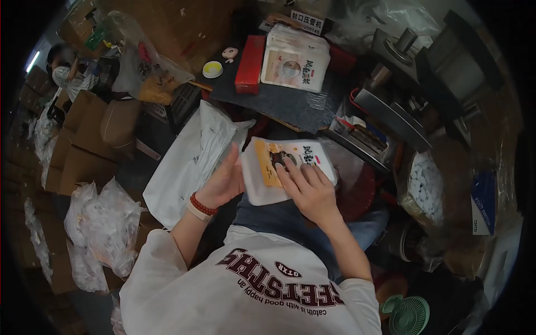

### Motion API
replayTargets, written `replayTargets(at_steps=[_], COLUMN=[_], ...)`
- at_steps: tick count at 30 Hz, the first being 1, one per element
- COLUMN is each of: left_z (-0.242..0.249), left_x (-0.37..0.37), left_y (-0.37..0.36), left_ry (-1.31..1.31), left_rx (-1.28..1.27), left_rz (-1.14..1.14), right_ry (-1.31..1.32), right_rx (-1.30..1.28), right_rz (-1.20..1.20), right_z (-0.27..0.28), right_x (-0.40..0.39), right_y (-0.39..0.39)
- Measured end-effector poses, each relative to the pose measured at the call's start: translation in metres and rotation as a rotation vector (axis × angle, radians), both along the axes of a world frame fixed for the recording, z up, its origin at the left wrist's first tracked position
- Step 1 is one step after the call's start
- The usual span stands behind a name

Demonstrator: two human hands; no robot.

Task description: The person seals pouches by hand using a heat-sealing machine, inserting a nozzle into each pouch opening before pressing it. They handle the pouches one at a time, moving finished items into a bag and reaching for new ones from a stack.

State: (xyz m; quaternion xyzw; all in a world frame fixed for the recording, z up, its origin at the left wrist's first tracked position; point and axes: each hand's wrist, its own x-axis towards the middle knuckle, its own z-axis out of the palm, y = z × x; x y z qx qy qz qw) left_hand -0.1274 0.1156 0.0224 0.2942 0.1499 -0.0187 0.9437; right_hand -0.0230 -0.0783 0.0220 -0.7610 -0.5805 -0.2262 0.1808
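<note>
Above my lap is a small stack of flat plastic pouches (pixel 259 187), white with an orange printed panel and dark lettering. My left hand (pixel 226 176) is at the stack's left edge, its thumb raised and its other fingers partly hidden behind the pouches. Across the printed face lie the bent fingers of my right hand (pixel 307 187), whose thumb is out of sight. A larger pile of similar pouches (pixel 296 61) lies on the dark worktop (pixel 234 92), beside a red box (pixel 250 64). Just left of my left hand hangs a big white plastic bag (pixel 181 162).
A dark machine (pixel 402 111) stands to the right of the worktop. Beyond it are a bag of white pieces (pixel 424 181) and a blue-and-white box (pixel 483 204). Cardboard boxes (pixel 84 145) and clear plastic bags (pixel 103 223) fill the left. Another person (pixel 72 75) is at far left.
</note>
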Motion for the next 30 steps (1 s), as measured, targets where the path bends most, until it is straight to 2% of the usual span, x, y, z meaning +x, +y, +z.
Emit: replayTargets(at_steps=[1,3,6,8,9,11,14,16,18,19,23,25,26,27,28,29,30], left_z=[-0.002,-0.003,-0.003,0.002,0.003,0.004,0.001,0.007,0.013,0.012,0.012,0.015,0.018,0.021,0.012,0.011,0.011], left_x=[0.003,0.013,0.016,0.015,0.013,0.014,0.015,0.016,0.017,0.018,0.026,0.03,0.029,0.028,0.031,0.027,0.031], left_y=[0.0,-0.006,-0.014,-0.015,-0.015,-0.017,-0.019,-0.023,-0.023,-0.022,-0.021,-0.019,-0.013,-0.001,0.01,0.003,0.001], left_ry=[0.032,0.102,0.066,0.039,0.014,-0.02,-0.026,-0.065,-0.09,-0.087,-0.1,-0.087,-0.087,-0.017,-0.093,-0.072,-0.16], left_rx=[0.096,0.246,0.308,0.382,0.451,0.491,0.564,0.63,0.702,0.707,0.731,0.676,0.654,0.533,0.497,0.466,0.455], left_rz=[-0.049,-0.078,-0.035,-0.057,-0.066,-0.123,-0.239,-0.278,-0.335,-0.345,-0.342,-0.255,-0.211,-0.248,-0.245,-0.022,-0.023], right_ry=[-0.207,-0.242,-0.168,0.178,0.179,0.237,0.093,0.055,-0.099,-0.196,-0.27,-0.1,-0.096,0.111,0.305,0.403,0.393], right_rx=[-0.023,-0.056,-0.095,-0.119,-0.113,-0.284,-0.38,-0.288,-0.462,-0.468,-0.588,-0.599,-0.609,-0.524,-0.411,-0.224,-0.217], right_rz=[0.034,0.033,0.044,0.267,0.244,0.439,0.512,0.533,0.511,0.534,0.435,0.389,0.311,0.364,0.388,0.365,0.237], right_z=[-0.003,-0.008,-0.002,0.017,0.021,0.029,0.04,0.041,0.05,0.05,0.032,0.014,0.017,0.025,0.034,0.042,0.05], right_x=[0.001,0.0,0.005,0.012,0.017,0.028,0.026,0.02,0.011,0.009,-0.001,0.001,0.001,0.002,0.0,-0.005,-0.011], right_y=[-0.002,-0.008,-0.013,-0.022,-0.026,-0.031,-0.028,-0.03,-0.037,-0.041,-0.066,-0.086,-0.098,-0.111,-0.127,-0.137,-0.149])
